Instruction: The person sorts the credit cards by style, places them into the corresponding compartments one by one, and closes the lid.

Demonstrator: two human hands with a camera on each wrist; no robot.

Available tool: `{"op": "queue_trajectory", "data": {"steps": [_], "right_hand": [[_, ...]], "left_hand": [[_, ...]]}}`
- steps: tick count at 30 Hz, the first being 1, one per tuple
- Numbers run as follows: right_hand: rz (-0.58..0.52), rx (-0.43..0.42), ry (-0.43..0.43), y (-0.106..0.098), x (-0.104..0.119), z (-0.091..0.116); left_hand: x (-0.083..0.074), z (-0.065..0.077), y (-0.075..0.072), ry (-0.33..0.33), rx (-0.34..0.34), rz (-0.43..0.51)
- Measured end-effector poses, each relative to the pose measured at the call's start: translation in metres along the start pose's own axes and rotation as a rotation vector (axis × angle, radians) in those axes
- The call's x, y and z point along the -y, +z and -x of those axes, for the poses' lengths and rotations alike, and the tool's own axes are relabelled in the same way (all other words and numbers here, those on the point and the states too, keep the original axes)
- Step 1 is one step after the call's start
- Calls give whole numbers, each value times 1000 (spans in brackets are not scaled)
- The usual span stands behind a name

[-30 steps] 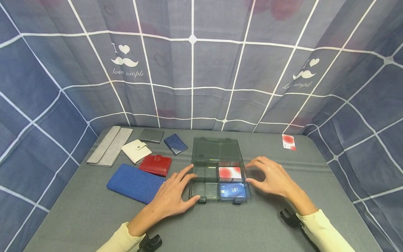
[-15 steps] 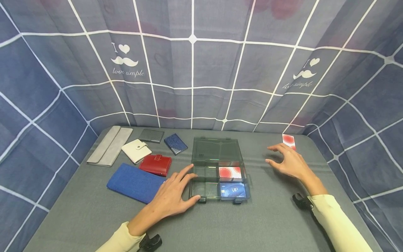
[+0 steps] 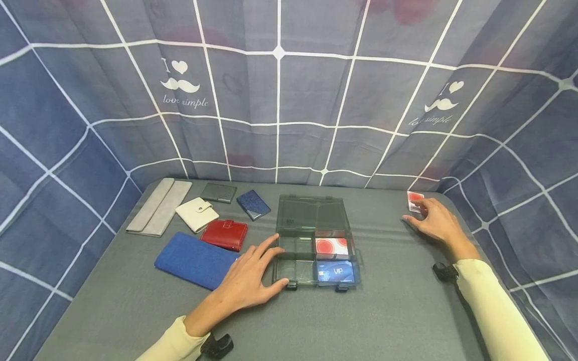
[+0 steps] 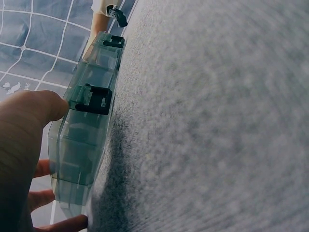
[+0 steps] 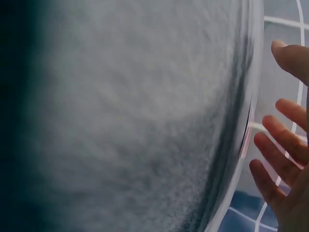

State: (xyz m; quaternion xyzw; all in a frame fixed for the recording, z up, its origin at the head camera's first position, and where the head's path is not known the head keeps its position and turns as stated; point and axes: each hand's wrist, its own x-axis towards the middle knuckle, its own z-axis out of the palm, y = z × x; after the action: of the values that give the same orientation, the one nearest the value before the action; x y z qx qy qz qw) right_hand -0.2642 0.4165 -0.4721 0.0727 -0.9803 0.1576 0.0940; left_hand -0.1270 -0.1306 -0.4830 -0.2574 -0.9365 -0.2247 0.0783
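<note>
A translucent green plastic compartment box [image 3: 293,271] lies with its lid [image 3: 311,213] raised back. It holds a red-and-white card [image 3: 331,246] in the back right compartment and a blue VIP card [image 3: 336,272] in the front right one. My left hand [image 3: 248,276] rests spread at the box's left side. Its thumb touches the front rim beside a latch [image 4: 94,99], and its fingertips lie along the left edge. At the far right, my right hand [image 3: 435,219] is over a second red-and-white card [image 3: 413,199], fingertips at its near edge, fingers apart in the right wrist view.
Left of the box lie a blue long wallet [image 3: 196,260], a red wallet [image 3: 224,234], a cream wallet [image 3: 196,214], a grey folded wallet [image 3: 158,208], a dark grey card case [image 3: 218,192] and a navy one [image 3: 253,204]. A checked curtain [image 3: 289,100] surrounds the grey table [image 3: 352,326].
My right hand has moved away from the box's right side, rightward and back to the loose red-and-white card. The left hand has stayed at the box.
</note>
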Motion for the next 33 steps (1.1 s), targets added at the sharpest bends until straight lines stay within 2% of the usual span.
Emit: {"op": "queue_trajectory", "data": {"steps": [7,15,22,26,33], "right_hand": [[12,-31,34,-1,-16,-13],[37,10,133,-2,-20,-18],[16,28,142,-2,-27,-19],[17,33,139,-2,-26,-21],[35,23,205,2,-21,-25]], "left_hand": [[-1,-1,0,3,-6,6],[-2,0,0,-13,11,11],[-1,-1,-1,-3,10,12],[1,-1,-1,1,4,9],[-1,-1,-1,-1,7,4]]}}
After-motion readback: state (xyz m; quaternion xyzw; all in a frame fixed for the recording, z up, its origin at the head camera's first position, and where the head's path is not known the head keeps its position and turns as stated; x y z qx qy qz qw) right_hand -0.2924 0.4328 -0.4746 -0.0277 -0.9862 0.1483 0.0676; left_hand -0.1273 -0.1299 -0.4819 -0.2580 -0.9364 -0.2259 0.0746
